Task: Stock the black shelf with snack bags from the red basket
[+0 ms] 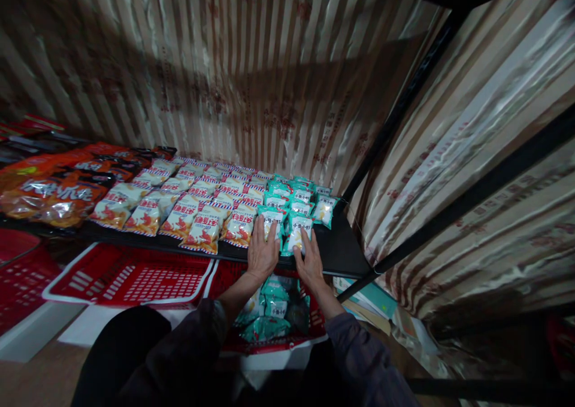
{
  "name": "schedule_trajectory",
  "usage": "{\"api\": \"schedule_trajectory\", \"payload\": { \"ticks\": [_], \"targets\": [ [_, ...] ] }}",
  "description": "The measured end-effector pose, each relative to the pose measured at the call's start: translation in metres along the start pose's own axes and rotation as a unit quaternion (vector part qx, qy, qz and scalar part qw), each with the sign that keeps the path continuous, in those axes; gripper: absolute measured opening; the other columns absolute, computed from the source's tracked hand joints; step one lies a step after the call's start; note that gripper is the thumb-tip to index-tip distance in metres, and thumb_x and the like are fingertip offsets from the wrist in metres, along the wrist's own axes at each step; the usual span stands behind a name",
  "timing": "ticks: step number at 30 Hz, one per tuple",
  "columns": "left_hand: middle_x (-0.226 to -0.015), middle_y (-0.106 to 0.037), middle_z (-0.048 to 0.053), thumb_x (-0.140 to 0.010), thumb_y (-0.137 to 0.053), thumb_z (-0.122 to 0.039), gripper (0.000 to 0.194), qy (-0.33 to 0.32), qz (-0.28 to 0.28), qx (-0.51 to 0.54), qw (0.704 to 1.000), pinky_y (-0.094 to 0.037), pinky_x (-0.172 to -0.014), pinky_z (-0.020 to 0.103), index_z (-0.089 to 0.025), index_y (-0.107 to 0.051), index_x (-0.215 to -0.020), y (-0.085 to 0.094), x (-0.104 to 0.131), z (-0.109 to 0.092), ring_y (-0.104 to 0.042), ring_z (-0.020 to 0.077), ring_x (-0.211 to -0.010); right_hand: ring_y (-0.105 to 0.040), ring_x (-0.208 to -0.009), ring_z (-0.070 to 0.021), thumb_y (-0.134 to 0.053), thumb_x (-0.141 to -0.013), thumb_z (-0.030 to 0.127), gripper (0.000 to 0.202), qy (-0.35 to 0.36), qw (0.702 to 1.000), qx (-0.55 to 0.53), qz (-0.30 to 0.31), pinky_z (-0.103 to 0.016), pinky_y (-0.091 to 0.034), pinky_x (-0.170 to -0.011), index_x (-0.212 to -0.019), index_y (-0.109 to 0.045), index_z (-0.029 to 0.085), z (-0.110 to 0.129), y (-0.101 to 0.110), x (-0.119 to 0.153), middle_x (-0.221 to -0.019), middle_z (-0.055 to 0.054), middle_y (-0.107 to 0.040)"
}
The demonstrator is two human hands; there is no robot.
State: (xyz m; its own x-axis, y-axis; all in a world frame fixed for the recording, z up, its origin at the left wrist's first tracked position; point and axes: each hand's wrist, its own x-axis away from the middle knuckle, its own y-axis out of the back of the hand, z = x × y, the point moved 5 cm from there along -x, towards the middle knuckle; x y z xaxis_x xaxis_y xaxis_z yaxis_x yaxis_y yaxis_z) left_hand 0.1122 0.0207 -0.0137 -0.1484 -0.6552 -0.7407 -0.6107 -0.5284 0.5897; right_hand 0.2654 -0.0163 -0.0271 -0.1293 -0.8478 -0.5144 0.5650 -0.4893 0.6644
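My left hand (263,250) reaches to the front edge of the shelf. Its fingers are stretched out and rest on a small green-and-white snack bag (273,215). Beside it, my right hand (309,264) lies with fingers apart on the lower part of another green-and-white snack bag (300,227). Both bags are at the front of rows of the same kind, and the fingers partly cover them. One more green bag (324,209) leans at the right end of the rows.
White-and-orange snack bags (202,227) fill rows to the left on the black shelf (345,245), then large orange bags (67,194). Below stand a red basket (148,278) and another basket holding green bags (269,311). A black post (395,108) rises at right before a striped curtain (269,66).
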Motion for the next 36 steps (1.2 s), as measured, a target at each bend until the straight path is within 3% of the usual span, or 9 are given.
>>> {"api": "schedule_trajectory", "payload": {
  "ticks": [11,15,22,31,36],
  "targets": [
    [-0.158,-0.016,0.022,-0.094,-0.044,-0.027,0.056,0.012,-0.002,-0.023,1.000,-0.037,-0.108,0.048,-0.013,-0.032,-0.147,0.0027,0.0015,-0.0010,-0.022,0.0342,-0.145,-0.019,-0.147,-0.0258,-0.034,-0.097,0.043,0.056,0.000,1.000,0.001,-0.011,-0.049,-0.033,-0.113,-0.148,-0.031,0.022,-0.0009,-0.0015,0.0015,-0.156,-0.011,-0.029],
    [-0.158,-0.017,0.023,-0.093,-0.044,-0.026,0.056,0.012,-0.005,-0.036,0.999,-0.035,-0.110,0.050,-0.012,-0.032,-0.147,0.0034,0.0011,-0.0031,-0.018,0.0346,-0.146,-0.019,-0.147,-0.0255,-0.034,-0.097,0.042,0.056,0.001,1.000,0.006,-0.006,-0.049,-0.033,-0.113,-0.150,-0.028,0.023,0.0001,-0.0018,0.0012,-0.157,-0.010,-0.027],
    [-0.160,-0.011,0.019,-0.094,-0.043,-0.029,0.065,-0.007,-0.028,-0.012,1.000,-0.028,-0.114,0.051,-0.013,-0.018,-0.151,0.0082,0.0049,-0.0029,-0.007,0.0306,-0.148,-0.015,-0.148,-0.0273,-0.038,-0.096,0.044,0.060,0.000,1.000,-0.002,-0.016,-0.051,-0.031,-0.114,-0.151,-0.025,0.022,0.0016,0.0012,0.0026,-0.159,-0.013,-0.019],
    [-0.158,-0.019,0.020,-0.091,-0.047,-0.030,0.063,-0.005,-0.009,0.011,1.000,-0.025,-0.116,0.049,-0.011,-0.029,-0.148,0.0066,0.0052,0.0012,-0.011,0.0301,-0.148,-0.018,-0.148,-0.0259,-0.040,-0.095,0.041,0.060,0.000,1.000,0.003,0.006,-0.048,-0.031,-0.114,-0.150,-0.027,0.021,0.0016,0.0016,0.0011,-0.158,-0.011,-0.025],
    [-0.159,-0.017,0.019,-0.091,-0.047,-0.028,0.063,-0.004,-0.004,0.011,1.000,-0.024,-0.116,0.048,-0.011,-0.028,-0.148,0.0072,0.0040,0.0011,-0.010,0.0295,-0.148,-0.018,-0.148,-0.0252,-0.039,-0.095,0.039,0.059,0.002,1.000,0.008,0.009,-0.047,-0.031,-0.114,-0.149,-0.028,0.020,0.0005,0.0005,0.0001,-0.157,-0.011,-0.027]
  ]
}}
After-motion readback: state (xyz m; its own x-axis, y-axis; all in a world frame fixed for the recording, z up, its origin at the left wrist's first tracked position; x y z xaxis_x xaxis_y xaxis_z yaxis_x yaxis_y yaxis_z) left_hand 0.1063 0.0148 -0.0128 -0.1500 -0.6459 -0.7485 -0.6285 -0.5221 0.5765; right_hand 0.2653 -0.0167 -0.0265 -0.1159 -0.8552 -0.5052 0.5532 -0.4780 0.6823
